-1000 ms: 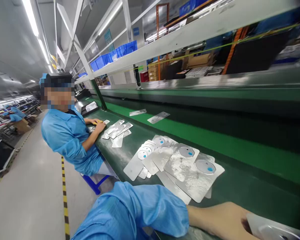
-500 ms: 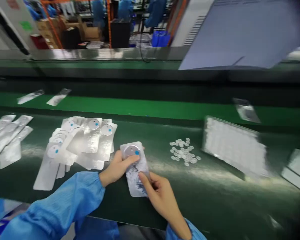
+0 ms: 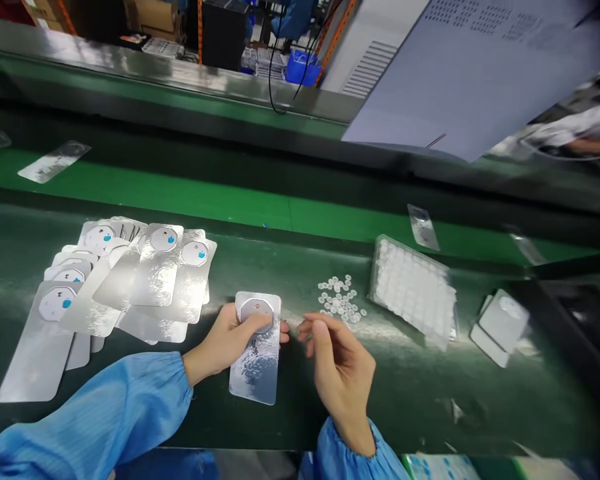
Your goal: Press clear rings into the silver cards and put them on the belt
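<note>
My left hand (image 3: 229, 342) grips a shiny silver plate (image 3: 257, 353) with a round disc near its top, thumb over the disc, holding it on the dark green bench. My right hand (image 3: 339, 363) hovers just right of the plate, fingers curled with thumb and forefinger close together; nothing shows clearly between them. A scatter of small white round pieces (image 3: 341, 301) lies just beyond my right hand. A fanned pile of similar silver plates (image 3: 125, 287) with blue-dotted discs lies to the left.
A clear tray of white pieces (image 3: 413, 291) sits right of the scatter, with white blocks (image 3: 501, 326) further right. Single plates (image 3: 54, 161) ride the bright green belt (image 3: 230, 203) behind. A large grey sheet (image 3: 475, 67) hangs overhead at right.
My view swung from the seated co-worker on the left back to the bench. My right hand has left the plate and lifted to its right; the blue dot on the disc no longer shows.
</note>
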The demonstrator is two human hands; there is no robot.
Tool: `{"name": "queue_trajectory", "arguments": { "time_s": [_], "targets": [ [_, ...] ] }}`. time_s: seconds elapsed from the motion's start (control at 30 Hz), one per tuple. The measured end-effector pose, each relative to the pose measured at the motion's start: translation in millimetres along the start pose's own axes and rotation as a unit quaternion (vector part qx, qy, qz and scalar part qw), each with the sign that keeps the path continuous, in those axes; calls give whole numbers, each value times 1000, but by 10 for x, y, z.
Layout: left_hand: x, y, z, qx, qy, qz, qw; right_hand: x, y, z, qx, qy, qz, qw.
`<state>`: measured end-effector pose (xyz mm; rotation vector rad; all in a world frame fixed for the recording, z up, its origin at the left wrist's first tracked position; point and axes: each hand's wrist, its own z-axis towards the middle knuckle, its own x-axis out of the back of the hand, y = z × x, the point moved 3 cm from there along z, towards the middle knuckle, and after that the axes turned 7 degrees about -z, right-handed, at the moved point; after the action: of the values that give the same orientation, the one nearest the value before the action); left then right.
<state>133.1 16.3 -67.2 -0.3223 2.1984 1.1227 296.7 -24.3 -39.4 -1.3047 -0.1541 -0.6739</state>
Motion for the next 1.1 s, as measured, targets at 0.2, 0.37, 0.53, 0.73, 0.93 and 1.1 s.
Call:
{"name": "queue_trajectory", "arguments": {
  "time_s": [0.2, 0.37, 0.53, 0.73, 0.93, 1.1],
  "targets": [
    [-64, 0, 13, -21, -35, 2, 999, -63, -303, 357, 202, -160, -140, 956],
    [-13, -22, 42, -78, -63, 61, 993, -84, -261, 269, 224, -158, -171, 946],
    [110, -49, 58, -51, 35, 57, 996, -122, -248, 196, 226, -135, -190, 946],
    [113, -32, 52, -50, 50, 74, 995, -121, -227, 159, 217, -110, -202, 949],
    [122, -54, 64, -64, 43, 105, 991, -105, -228, 131, 228, -103, -228, 941],
    [133, -69, 79, -69, 49, 116, 990, -128, -249, 126, 252, -121, -267, 922]
  ]
}}
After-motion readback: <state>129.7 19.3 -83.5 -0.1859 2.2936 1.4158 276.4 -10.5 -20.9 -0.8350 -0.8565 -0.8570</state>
